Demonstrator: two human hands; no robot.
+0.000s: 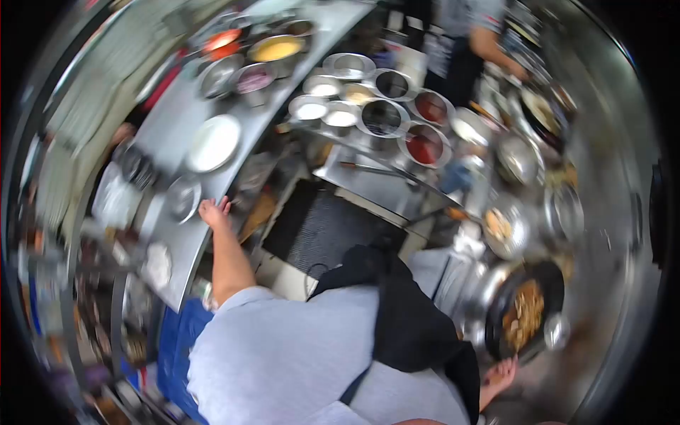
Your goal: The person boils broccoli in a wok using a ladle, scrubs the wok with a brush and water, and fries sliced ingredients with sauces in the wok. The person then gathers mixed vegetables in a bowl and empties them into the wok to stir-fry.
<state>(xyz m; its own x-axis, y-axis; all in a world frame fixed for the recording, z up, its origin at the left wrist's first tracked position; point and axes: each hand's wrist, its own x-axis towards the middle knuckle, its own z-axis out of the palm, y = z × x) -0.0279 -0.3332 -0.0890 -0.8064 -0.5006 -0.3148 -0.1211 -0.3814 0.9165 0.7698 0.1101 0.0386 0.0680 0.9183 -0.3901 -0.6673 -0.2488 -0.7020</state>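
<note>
My left hand [214, 212] reaches out at the edge of the steel counter, its fingers apart and nothing visible in them. Close by on the counter is a shallow metal bowl [184, 198], and beyond it lies a large white plate [214, 144]. My right hand [501, 375] is at the lower right with curled fingers, beside the near rim of a dark wok [495, 327]. Blur hides what those fingers hold. Browned pieces of food [524, 316] lie in the wok. A round metal ladle head [557, 331] shows at the wok's right side.
Ahead stands a station of metal pots, among them one of red sauce [424, 146]. A yellow-filled bowl [276, 49] sits on the far left counter. More pans [519, 157] line the right. A black floor mat [319, 225] lies between. Another person [473, 42] works at the back.
</note>
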